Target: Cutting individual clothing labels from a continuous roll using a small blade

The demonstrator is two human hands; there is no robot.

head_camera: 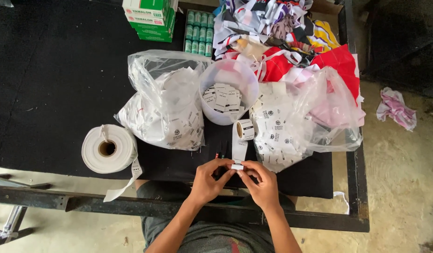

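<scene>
Together, left hand and right hand pinching label strip end between fingertips

Soft, even daylight fills the scene, moderately bright, with no hard shadows. The black table soaks up light and reads as a flat dark mass with little detail, darkest at the far left. The clear plastic bags catch pale sheen and mild glare on their folds. The floor at right is lit evenly. The picture is slightly soft throughout; small print is smeared. Edges show slight wide-angle stretch, and the far corners dim.
</scene>
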